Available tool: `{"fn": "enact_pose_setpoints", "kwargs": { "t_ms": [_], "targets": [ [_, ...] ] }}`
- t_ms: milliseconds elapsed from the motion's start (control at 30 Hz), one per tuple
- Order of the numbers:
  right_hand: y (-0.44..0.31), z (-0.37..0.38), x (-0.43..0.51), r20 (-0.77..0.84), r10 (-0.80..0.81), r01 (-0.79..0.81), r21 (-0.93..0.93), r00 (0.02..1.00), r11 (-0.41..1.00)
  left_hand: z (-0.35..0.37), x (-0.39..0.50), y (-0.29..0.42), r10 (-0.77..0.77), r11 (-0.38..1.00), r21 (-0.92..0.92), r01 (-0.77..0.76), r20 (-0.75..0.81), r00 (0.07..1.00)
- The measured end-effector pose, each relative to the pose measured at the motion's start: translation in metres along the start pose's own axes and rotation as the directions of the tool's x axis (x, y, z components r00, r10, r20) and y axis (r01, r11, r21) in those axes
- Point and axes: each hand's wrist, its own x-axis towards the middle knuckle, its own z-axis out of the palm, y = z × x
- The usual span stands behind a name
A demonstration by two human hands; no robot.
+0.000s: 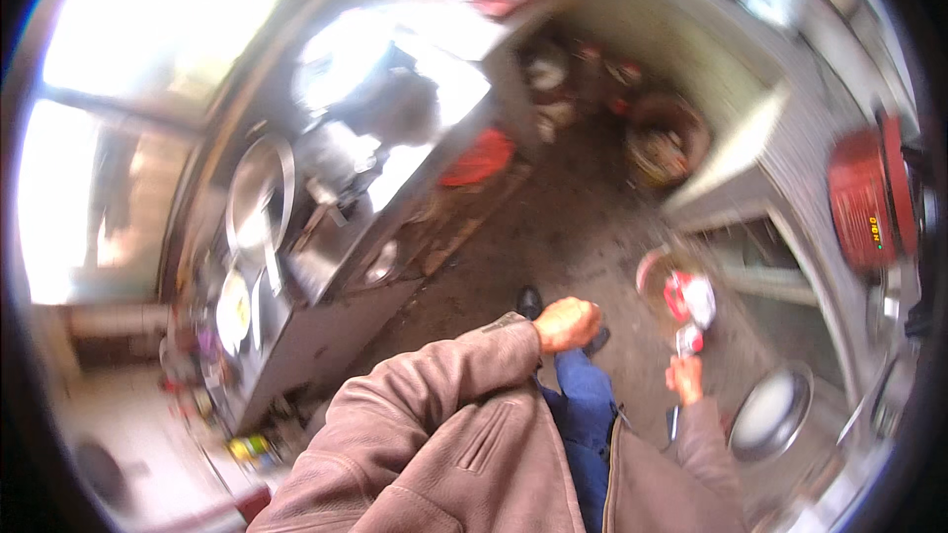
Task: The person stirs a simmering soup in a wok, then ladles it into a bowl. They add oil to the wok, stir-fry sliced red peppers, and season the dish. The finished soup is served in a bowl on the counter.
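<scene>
My right hand (686, 379) grips a small white container (689, 340) with a red end, probably a bottle. It is held out above the floor, close to a round bin (652, 274) that has red and white items in it. My left hand (569, 324) is curled into a fist in front of my body, over my blue trousers and dark shoe. Nothing shows in the fist, though its palm side is hidden. Brown jacket sleeves cover both arms. Motion blur softens much of the view.
Along the left runs a counter with a metal pan (259, 196) and a plate of food (234, 309). A red appliance (863, 200) with a lit display stands on the right-hand counter. A metal basin (770, 414) sits low at right. Farther ahead are a bucket (666, 141) and a red bag (481, 157).
</scene>
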Motion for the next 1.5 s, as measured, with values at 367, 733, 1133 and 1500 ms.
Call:
{"fn": "enact_pose_setpoints", "kwargs": {
  "t_ms": [367, 733, 1133, 1500],
  "targets": [
    [-0.120, 0.082, 0.080, 0.380, 0.007, 0.155, -0.393, 0.925, 0.906, -0.058, -0.224, 0.006, -0.393, 0.913, -0.369, 0.175, -0.676, 0.624],
    [-0.127, 0.213, 0.056, 0.370, -0.040, 0.259, -0.565, 0.928, 0.783, -0.045, -0.512, -0.048, -0.736, 0.674, -0.739, -0.004, -0.672, 0.090],
    [-0.050, 0.359, -0.014, 0.366, 0.035, 0.213, -0.614, 0.930, 0.760, -0.069, -0.811, -0.195, -0.652, 0.734, -0.677, -0.050, -0.682, -0.332],
    [-0.127, 0.592, -0.108, 0.403, 0.162, 0.204, -0.723, 0.901, 0.660, -0.179, -0.983, -0.337, -0.697, 0.678, -0.701, -0.220, -0.519, -0.494]
  ]
}}
